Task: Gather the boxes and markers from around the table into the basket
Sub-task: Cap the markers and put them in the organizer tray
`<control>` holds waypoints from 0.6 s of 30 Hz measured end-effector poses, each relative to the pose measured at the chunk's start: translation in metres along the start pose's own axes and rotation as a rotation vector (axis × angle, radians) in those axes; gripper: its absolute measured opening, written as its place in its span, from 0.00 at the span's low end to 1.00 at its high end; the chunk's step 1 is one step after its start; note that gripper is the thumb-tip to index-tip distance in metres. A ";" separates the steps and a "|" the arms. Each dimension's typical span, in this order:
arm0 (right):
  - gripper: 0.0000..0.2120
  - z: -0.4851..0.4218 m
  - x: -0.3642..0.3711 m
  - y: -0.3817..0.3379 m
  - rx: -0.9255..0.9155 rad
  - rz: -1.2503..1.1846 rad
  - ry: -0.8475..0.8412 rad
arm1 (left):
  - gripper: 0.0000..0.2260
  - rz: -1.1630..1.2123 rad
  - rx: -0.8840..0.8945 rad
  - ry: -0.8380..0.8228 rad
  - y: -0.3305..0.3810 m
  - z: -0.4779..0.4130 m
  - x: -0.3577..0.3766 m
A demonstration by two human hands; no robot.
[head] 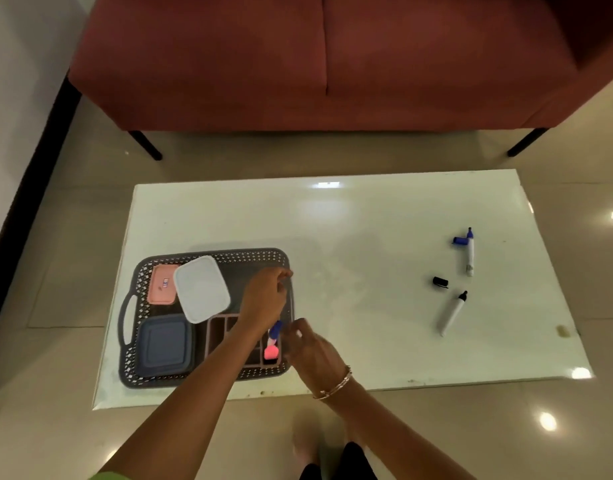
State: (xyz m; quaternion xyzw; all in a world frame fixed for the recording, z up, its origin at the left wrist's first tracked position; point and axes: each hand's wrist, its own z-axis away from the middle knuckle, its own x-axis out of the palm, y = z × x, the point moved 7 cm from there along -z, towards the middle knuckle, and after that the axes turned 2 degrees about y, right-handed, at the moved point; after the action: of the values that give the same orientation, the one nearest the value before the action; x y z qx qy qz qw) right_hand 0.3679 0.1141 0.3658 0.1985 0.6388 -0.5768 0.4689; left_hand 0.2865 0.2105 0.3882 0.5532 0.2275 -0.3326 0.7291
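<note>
A grey perforated basket sits on the left of the white table. Inside it lie a pink box, a white box, a blue box and a brown divided tray. A pink and blue marker lies in the tray. My left hand reaches over the basket and its curled fingers pinch the right rim. My right hand hovers just right of that marker, its fingers loosely bent and holding nothing. On the right of the table lie an uncapped blue marker, its blue cap, a black cap and an uncapped black marker.
A red sofa on black legs stands on the tiled floor beyond the table. A white wall with a dark skirting runs along the left. My feet show below the table's near edge.
</note>
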 end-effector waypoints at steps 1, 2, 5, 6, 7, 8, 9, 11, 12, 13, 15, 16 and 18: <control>0.16 0.006 -0.016 0.018 0.027 -0.033 0.046 | 0.15 -0.005 0.020 -0.014 0.011 -0.005 0.012; 0.15 0.011 -0.036 0.041 0.081 -0.054 0.098 | 0.16 -0.009 0.036 -0.031 0.023 -0.010 0.025; 0.10 0.033 -0.096 0.126 0.377 -0.056 0.240 | 0.16 -0.043 0.101 -0.082 0.064 -0.019 0.072; 0.09 0.044 -0.114 0.156 0.504 -0.067 0.285 | 0.15 -0.054 0.124 -0.099 0.079 -0.021 0.091; 0.07 0.056 -0.130 0.188 0.653 -0.081 0.327 | 0.15 -0.063 0.149 -0.115 0.095 -0.023 0.110; 0.07 0.070 -0.141 0.219 0.816 -0.102 0.350 | 0.14 -0.077 0.169 -0.138 0.109 -0.025 0.130; 0.09 0.084 -0.145 0.246 0.978 -0.132 0.343 | 0.14 -0.094 0.185 -0.166 0.121 -0.026 0.149; 0.15 0.106 -0.142 0.293 1.208 -0.183 0.294 | 0.15 -0.135 0.217 -0.230 0.142 -0.031 0.193; 0.18 0.112 -0.137 0.311 1.267 -0.193 0.258 | 0.15 -0.155 0.232 -0.263 0.151 -0.033 0.215; 0.21 0.117 -0.131 0.325 1.298 -0.196 0.226 | 0.16 -0.182 0.250 -0.290 0.160 -0.034 0.235; 0.25 0.119 -0.123 0.342 1.316 -0.192 0.203 | 0.16 -0.271 0.290 -0.326 0.170 -0.038 0.270; 0.25 0.120 -0.120 0.349 1.316 -0.194 0.205 | 0.15 -0.316 0.315 -0.333 0.175 -0.039 0.284; 0.25 0.120 -0.115 0.358 1.320 -0.196 0.208 | 0.14 -0.404 0.371 -0.326 0.180 -0.042 0.307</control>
State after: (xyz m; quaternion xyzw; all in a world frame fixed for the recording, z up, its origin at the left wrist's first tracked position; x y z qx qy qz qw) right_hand 0.7519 0.1275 0.2766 0.4391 0.2091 -0.8639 0.1311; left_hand 0.6280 0.2096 0.2796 0.5596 0.1482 -0.5907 0.5621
